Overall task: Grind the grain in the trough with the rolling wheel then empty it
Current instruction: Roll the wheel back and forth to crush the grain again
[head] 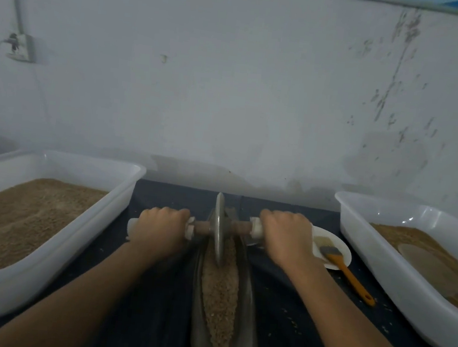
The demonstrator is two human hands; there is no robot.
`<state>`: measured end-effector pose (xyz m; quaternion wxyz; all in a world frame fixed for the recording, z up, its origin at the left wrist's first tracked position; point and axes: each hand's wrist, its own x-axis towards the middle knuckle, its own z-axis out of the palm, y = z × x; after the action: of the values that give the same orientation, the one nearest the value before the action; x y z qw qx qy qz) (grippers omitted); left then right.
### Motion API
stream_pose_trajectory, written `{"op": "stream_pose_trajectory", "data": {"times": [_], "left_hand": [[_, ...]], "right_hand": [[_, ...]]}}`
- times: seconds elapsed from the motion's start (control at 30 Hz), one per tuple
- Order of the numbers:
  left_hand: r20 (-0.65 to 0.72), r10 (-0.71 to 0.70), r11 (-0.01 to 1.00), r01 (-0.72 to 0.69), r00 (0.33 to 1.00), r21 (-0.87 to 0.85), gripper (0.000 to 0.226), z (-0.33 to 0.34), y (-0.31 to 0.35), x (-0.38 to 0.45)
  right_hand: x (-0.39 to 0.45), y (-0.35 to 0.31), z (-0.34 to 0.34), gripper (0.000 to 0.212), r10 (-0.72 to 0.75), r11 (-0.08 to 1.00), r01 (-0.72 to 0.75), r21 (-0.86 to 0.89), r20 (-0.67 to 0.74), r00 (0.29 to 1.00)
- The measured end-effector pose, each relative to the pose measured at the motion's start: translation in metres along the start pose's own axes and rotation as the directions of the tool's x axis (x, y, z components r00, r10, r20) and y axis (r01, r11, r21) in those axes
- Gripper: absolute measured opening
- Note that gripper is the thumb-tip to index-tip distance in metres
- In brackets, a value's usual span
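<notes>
Head view: still mid-grind by the looks of it, emptying not started. Left hand (159, 229) and right hand (286, 237) both wrapped tight round the axle ends, wheel (218, 228) standing upright at the 12 o'clock end of the trough (248, 302), dead centre on the worktop (291, 321). Grain (219, 294) looking coarse, tan, heaped along the channel toward 6 o'clock.

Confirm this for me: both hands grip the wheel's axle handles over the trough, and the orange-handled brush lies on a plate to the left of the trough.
One detail is wrong. The head view shows the left hand and right hand gripping the handles of the rolling wheel over the trough, but the orange-handled brush lies on a white plate to the right of the trough, not the left.
</notes>
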<state>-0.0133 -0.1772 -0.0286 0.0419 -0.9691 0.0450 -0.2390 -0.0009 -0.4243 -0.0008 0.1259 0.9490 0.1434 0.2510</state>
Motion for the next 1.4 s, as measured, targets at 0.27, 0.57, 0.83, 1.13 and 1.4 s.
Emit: {"op": "stream_pose_trajectory", "data": {"times": [0.27,0.57,0.83,1.13,1.4], "left_hand": [[0.288,0.085,0.993,-0.058,0.954,-0.104,0.029,-0.057,0.013,-0.086],[0.475,0.086,0.995,-0.055,0.876,-0.079,0.026,-0.087,0.022,-0.097],[0.09,0.016,1.0,-0.018,0.996,0.021,0.024,-0.019,0.007,-0.007],[0.244,0.082,0.997,-0.079,0.966,-0.025,0.039,-0.056,0.016,-0.076],[0.335,0.098,0.994,-0.106,0.937,0.005,0.04,-0.094,0.022,-0.114]], "right_hand": [[-0.085,-0.005,-0.04,0.026,-0.073,0.991,0.061,0.121,0.095,0.993],[-0.102,0.0,-0.04,0.027,-0.082,0.988,0.063,0.142,0.133,0.988],[-0.002,-0.002,0.01,0.014,0.03,0.997,-0.032,0.07,0.027,0.999],[-0.097,-0.001,-0.028,0.032,-0.074,0.988,0.07,0.138,0.024,0.997],[-0.118,0.004,-0.038,0.043,-0.096,0.987,0.071,0.145,0.176,0.98]]}}
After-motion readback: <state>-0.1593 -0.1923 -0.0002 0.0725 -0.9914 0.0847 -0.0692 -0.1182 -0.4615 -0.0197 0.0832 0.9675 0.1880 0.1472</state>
